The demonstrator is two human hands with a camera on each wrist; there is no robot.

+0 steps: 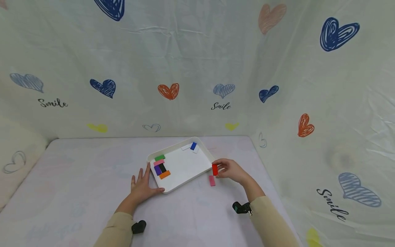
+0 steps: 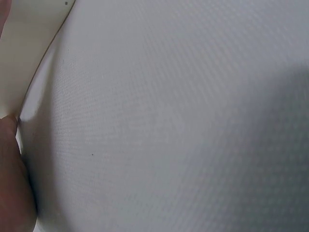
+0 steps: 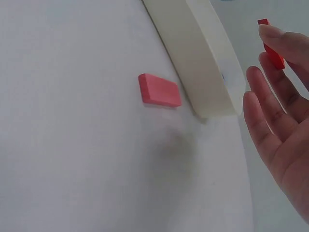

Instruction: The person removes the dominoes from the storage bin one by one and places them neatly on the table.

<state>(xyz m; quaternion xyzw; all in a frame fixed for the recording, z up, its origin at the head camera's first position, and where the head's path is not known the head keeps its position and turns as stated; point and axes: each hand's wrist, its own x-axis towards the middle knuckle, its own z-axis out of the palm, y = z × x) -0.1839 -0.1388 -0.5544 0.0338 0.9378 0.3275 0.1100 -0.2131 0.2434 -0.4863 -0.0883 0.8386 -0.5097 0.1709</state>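
My right hand [image 1: 230, 170] pinches a red block [image 1: 214, 169] between thumb and fingertips, beside the right end of a white tray [image 1: 188, 182]. In the right wrist view the red block [image 3: 274, 53] is held up, and the other fingers are apart from it. A pink block [image 1: 212, 180] lies on the table just below that hand, outside the tray. My left hand [image 1: 142, 188] has its fingers spread, with thumb and index finger touching the tray's near left corner. The left wrist view shows mostly tabletop, with part of the thumb [image 2: 14, 183] against the tray.
Inside the tray's left end sit green [image 1: 159, 157], pink [image 1: 158, 162], purple [image 1: 157, 170], black [image 1: 162, 167] and orange [image 1: 165, 175] blocks, close together. Blue [image 1: 193, 146] and white [image 1: 196, 149] blocks lie near its far right corner. A heart-patterned curtain [image 1: 191, 61] stands behind the table.
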